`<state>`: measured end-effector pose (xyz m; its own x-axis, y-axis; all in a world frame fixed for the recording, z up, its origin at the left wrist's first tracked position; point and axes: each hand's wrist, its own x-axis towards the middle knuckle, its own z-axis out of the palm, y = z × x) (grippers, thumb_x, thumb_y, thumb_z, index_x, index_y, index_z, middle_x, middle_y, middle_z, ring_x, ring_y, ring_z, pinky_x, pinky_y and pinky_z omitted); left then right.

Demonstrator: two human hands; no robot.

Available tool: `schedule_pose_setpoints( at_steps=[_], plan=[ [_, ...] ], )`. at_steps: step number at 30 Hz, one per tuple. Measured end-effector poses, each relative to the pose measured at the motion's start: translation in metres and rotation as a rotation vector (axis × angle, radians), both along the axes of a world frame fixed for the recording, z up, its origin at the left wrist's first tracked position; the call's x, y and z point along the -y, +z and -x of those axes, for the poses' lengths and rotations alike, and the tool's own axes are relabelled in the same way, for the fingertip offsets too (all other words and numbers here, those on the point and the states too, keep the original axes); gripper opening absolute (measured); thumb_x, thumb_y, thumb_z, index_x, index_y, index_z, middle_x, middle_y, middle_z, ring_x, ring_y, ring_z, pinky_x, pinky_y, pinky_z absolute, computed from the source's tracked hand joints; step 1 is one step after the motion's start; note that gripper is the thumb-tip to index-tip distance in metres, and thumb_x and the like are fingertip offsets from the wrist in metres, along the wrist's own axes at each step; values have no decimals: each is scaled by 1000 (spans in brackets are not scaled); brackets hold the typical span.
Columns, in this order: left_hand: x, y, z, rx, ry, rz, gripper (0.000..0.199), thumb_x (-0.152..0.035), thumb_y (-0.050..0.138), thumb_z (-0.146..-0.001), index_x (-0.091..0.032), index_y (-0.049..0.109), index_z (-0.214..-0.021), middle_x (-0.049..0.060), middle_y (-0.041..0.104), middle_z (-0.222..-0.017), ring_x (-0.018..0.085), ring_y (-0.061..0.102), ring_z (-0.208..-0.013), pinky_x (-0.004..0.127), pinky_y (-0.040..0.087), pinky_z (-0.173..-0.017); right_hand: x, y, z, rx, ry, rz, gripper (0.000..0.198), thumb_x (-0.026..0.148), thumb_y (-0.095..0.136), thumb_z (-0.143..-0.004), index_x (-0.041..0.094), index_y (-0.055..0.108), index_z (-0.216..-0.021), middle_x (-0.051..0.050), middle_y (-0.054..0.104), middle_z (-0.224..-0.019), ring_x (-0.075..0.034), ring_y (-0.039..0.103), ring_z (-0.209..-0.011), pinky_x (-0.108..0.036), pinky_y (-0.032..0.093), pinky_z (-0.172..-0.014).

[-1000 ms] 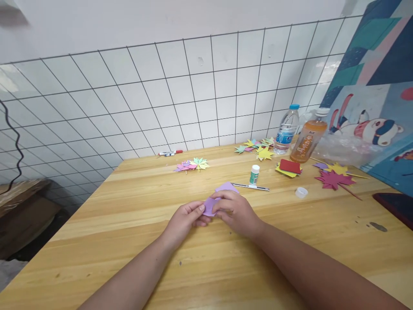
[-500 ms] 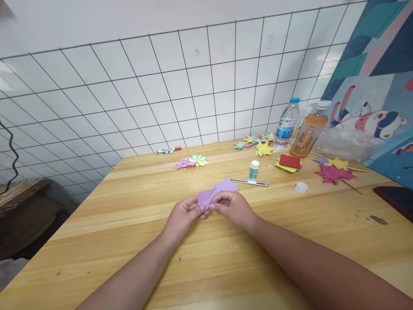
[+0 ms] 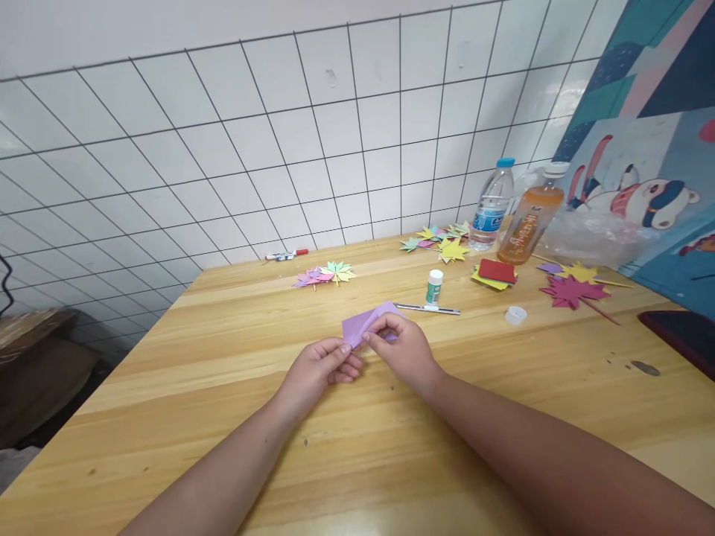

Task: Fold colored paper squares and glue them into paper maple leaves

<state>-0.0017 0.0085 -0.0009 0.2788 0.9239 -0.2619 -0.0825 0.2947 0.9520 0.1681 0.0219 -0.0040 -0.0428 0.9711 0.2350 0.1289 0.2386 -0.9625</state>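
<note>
A folded sheet of purple paper [image 3: 357, 326] is held between both hands, just above the wooden table. My left hand [image 3: 324, 365] pinches its lower left corner between thumb and fingers. On the other side my right hand [image 3: 403, 348] grips the paper's right part, thumb and forefinger closed on a fold; my fingers hide some of it. Behind the paper lies a slim craft knife or pen-like tool [image 3: 444, 310]. A glue stick [image 3: 434, 289] with a white top stands right beside that tool.
Paper leaves lie in groups: pink and green [image 3: 337, 272], mixed colours [image 3: 451, 250], and dark pink [image 3: 573, 291]. Markers [image 3: 287, 254] rest by the wall. Toward the right are red and yellow paper [image 3: 497, 272], a clear cap [image 3: 515, 316], a water bottle [image 3: 491, 208], an orange drink bottle [image 3: 530, 223] and a phone [image 3: 678, 339].
The purple paper's right part has turned over toward the left, overlapping more of the sheet. My right hand has shifted with it, and the whole view has tilted slightly.
</note>
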Motion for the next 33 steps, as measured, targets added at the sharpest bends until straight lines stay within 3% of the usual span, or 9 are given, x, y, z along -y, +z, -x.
schedule_pose_setpoints(
  at_steps=[8,15,26,33],
  plan=[
    [4,0,-5,-54,8,-79,35,-43,69,-70,-13,66,-87,11,71,-82,17,65,-69,28,51,-66,0,1,1,15,-52,13,7,25,59,-69,18,57,-66,1,62,-65,-12,56,-61,-24,45,-59],
    [4,0,-12,-118,69,-94,33,-42,73,-65,-14,64,-79,5,68,-63,14,61,-56,24,47,-57,1,-1,2,59,-55,-11,7,24,58,-69,18,57,-66,1,61,-63,-11,52,-56,-22,42,-54],
    [3,5,-7,-17,49,-36,37,-50,63,-72,-13,64,-79,9,71,-76,16,64,-64,26,49,-61,-3,-8,0,66,-77,12,11,29,60,-69,19,57,-67,2,58,-62,-11,50,-54,-23,40,-53],
    [3,0,-10,-142,27,-90,34,-47,68,-69,-13,66,-78,6,68,-68,14,62,-61,24,48,-59,0,-4,0,115,-94,-1,11,29,59,-70,19,58,-66,3,57,-59,-10,48,-53,-22,38,-52]
  ],
)
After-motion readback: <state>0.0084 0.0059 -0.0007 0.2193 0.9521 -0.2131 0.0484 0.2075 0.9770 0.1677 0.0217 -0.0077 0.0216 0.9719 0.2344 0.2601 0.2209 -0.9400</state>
